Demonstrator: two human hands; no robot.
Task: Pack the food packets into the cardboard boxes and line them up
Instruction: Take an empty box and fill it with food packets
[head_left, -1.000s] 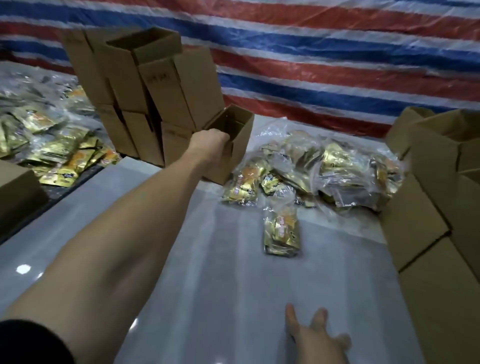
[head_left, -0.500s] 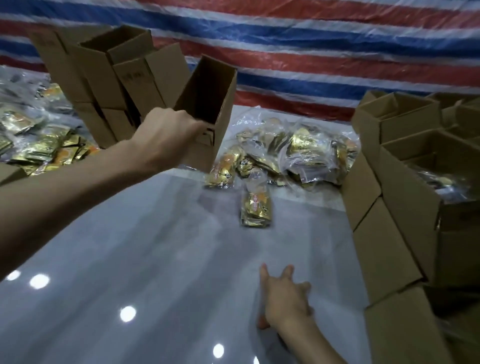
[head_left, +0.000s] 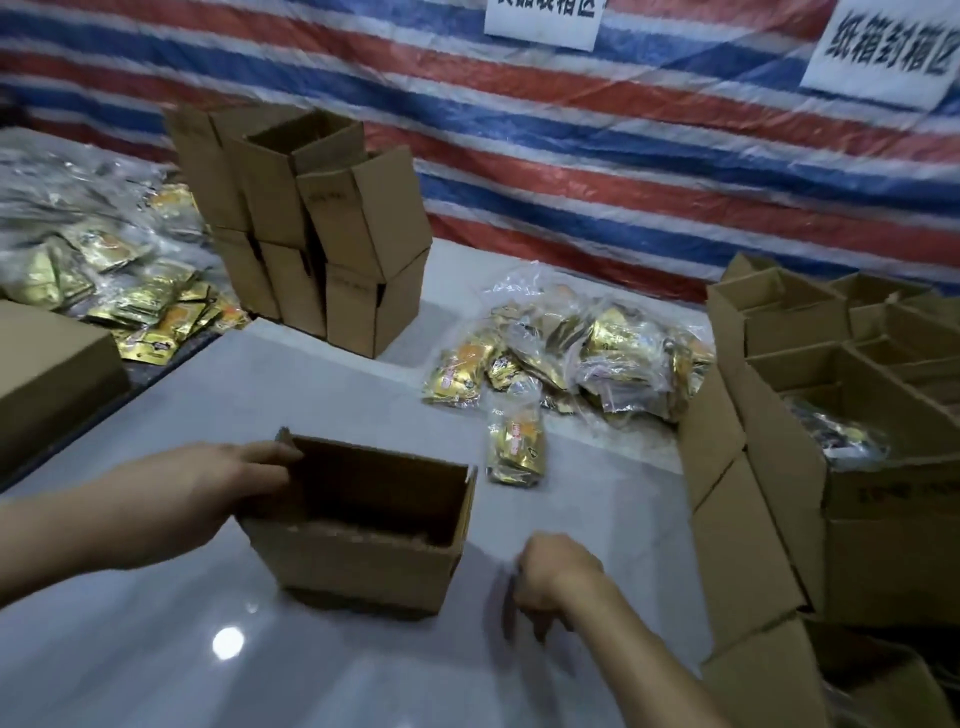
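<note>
An open, empty cardboard box stands upright on the grey surface in front of me. My left hand grips its left wall at the rim. My right hand hovers just right of the box, fingers hanging loosely curled, holding nothing. One bagged bundle of gold food packets lies just beyond the box. A pile of bagged packets lies further back.
A stack of empty boxes stands at the back left, with loose gold packets and a flat carton to its left. Open boxes line the right side, one holding packets. A striped tarp forms the back wall.
My left hand took a box from the stack and brought it down in front of me. My right hand lifted off the surface and its fingers curled.
</note>
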